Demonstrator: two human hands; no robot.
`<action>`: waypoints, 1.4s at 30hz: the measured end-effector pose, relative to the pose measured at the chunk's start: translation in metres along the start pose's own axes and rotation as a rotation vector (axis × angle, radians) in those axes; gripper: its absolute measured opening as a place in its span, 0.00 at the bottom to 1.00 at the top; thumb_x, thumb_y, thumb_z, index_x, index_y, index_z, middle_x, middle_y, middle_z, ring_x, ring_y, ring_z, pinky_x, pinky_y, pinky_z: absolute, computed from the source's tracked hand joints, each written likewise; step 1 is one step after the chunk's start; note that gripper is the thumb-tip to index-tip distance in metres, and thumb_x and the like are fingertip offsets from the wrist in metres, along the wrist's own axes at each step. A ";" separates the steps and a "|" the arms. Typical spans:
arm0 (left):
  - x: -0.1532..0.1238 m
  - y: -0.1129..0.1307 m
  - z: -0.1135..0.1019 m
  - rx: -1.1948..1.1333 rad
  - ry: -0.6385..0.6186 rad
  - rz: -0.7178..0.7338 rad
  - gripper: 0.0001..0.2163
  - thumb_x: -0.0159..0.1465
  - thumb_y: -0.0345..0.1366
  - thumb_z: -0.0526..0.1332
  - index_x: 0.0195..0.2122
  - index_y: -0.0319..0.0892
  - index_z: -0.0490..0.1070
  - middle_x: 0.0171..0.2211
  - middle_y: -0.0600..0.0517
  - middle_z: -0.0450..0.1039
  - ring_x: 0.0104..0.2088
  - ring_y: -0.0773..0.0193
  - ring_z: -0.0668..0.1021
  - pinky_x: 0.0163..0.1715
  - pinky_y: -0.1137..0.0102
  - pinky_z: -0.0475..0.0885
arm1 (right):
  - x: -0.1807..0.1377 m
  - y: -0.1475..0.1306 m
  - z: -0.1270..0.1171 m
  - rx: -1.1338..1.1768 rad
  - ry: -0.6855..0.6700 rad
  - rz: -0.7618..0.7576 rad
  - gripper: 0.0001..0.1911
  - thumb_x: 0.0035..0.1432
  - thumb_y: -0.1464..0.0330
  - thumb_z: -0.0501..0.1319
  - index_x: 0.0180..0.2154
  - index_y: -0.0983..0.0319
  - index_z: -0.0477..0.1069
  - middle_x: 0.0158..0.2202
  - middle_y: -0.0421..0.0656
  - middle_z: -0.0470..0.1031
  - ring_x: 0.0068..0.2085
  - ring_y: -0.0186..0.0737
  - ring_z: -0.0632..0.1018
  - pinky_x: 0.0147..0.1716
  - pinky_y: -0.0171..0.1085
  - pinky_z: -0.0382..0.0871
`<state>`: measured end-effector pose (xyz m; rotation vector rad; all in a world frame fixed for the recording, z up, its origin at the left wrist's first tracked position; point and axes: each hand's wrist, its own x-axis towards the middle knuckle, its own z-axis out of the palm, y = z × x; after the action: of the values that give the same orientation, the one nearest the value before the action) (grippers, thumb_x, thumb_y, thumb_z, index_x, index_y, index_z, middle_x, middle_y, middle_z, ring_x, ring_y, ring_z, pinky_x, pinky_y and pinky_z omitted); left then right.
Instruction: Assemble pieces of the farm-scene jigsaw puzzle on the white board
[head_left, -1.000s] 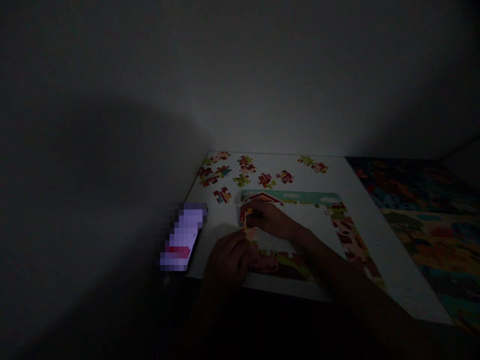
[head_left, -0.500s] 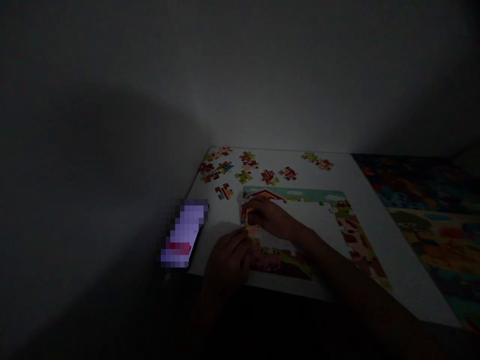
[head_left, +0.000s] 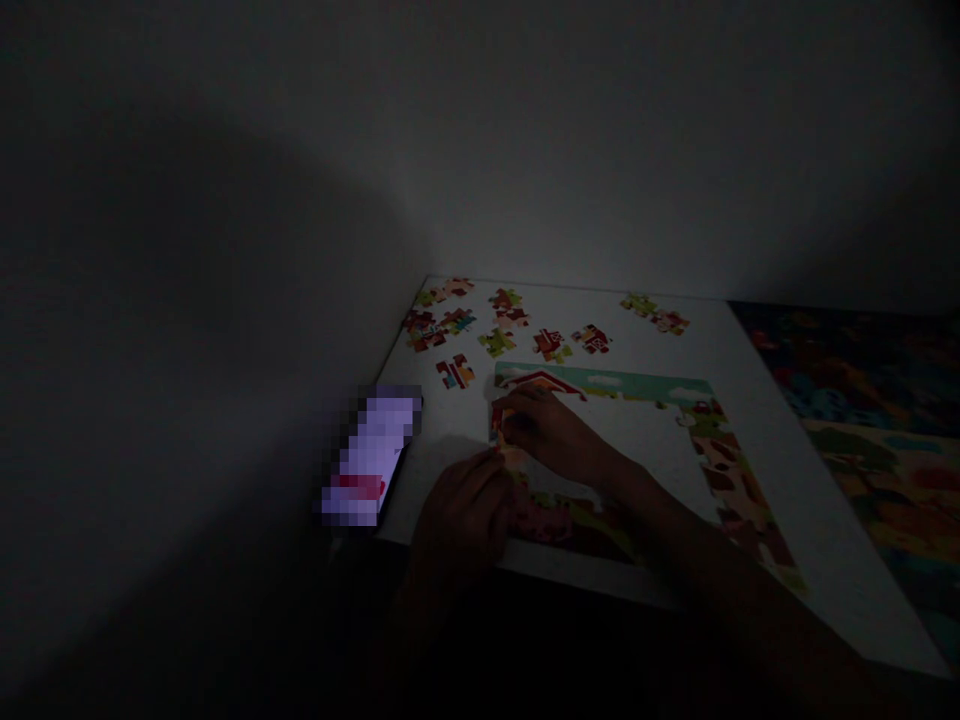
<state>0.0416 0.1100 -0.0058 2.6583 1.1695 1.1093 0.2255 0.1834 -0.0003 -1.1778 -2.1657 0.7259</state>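
The puzzle border [head_left: 615,381] lies on the counter [head_left: 784,470]; the left hand [head_left: 466,508] and right hand [head_left: 553,428] meet at its left side, fingers curled, probably steadying it. Whether they pinch anything is unclear. Loose pieces [head_left: 455,372] lie beyond, apparently spread for easy viewing.

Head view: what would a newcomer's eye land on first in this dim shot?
Probably the phone, its glowing, pixelated screen the brightest thing, at the left edge of the white table. Next, the left hand and right hand, close together at the left side of a colourful jigsaw border. Then the loose pieces, scattered mostly along the table's far left, towards the wall.
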 end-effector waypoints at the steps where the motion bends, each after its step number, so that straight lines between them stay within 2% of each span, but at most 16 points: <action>1: 0.000 0.000 0.000 -0.001 -0.003 -0.004 0.11 0.65 0.26 0.53 0.39 0.37 0.75 0.43 0.44 0.79 0.47 0.57 0.79 0.45 0.61 0.78 | 0.000 -0.001 0.000 -0.007 -0.002 0.001 0.14 0.59 0.77 0.59 0.47 0.62 0.73 0.48 0.50 0.74 0.54 0.47 0.71 0.54 0.49 0.66; 13: 0.001 0.000 -0.001 -0.015 -0.028 -0.012 0.10 0.65 0.26 0.54 0.40 0.36 0.74 0.44 0.43 0.79 0.47 0.56 0.79 0.46 0.61 0.78 | 0.000 0.000 -0.003 -0.007 -0.039 -0.008 0.15 0.61 0.75 0.59 0.50 0.62 0.72 0.51 0.49 0.72 0.55 0.46 0.70 0.54 0.48 0.66; 18: 0.001 0.001 -0.001 -0.023 -0.028 -0.031 0.09 0.65 0.26 0.54 0.39 0.36 0.74 0.44 0.43 0.79 0.47 0.56 0.79 0.45 0.61 0.78 | 0.001 -0.003 -0.007 -0.016 -0.069 -0.006 0.13 0.61 0.75 0.59 0.48 0.61 0.73 0.50 0.49 0.73 0.56 0.47 0.70 0.55 0.49 0.65; 25: 0.000 0.000 0.000 -0.015 -0.032 -0.041 0.08 0.66 0.27 0.54 0.40 0.37 0.73 0.45 0.44 0.78 0.48 0.57 0.78 0.47 0.61 0.77 | 0.003 0.008 -0.007 0.027 -0.088 0.003 0.15 0.59 0.72 0.63 0.49 0.60 0.72 0.50 0.48 0.72 0.54 0.46 0.71 0.54 0.48 0.65; 31: 0.002 0.000 -0.001 0.013 -0.113 -0.066 0.10 0.67 0.29 0.54 0.45 0.38 0.73 0.47 0.43 0.76 0.48 0.56 0.77 0.47 0.60 0.76 | 0.005 0.007 -0.009 0.061 -0.094 0.006 0.13 0.59 0.73 0.63 0.47 0.59 0.74 0.48 0.47 0.72 0.52 0.44 0.71 0.52 0.45 0.66; 36: 0.002 -0.002 0.002 0.029 -0.181 -0.088 0.14 0.67 0.29 0.53 0.52 0.39 0.70 0.52 0.42 0.73 0.53 0.54 0.74 0.51 0.57 0.73 | 0.006 0.009 -0.010 0.071 -0.106 -0.029 0.10 0.60 0.72 0.63 0.44 0.59 0.75 0.45 0.46 0.73 0.51 0.45 0.71 0.52 0.46 0.65; 42: 0.002 -0.003 0.003 0.038 -0.211 -0.093 0.15 0.66 0.28 0.53 0.53 0.38 0.69 0.53 0.42 0.73 0.53 0.54 0.73 0.52 0.57 0.71 | 0.008 0.012 -0.009 0.082 -0.126 -0.057 0.08 0.60 0.73 0.62 0.42 0.61 0.75 0.41 0.45 0.73 0.48 0.43 0.72 0.49 0.43 0.66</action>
<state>0.0429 0.1145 -0.0077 2.6378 1.2695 0.7786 0.2353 0.1978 -0.0004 -1.0495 -2.2400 0.8759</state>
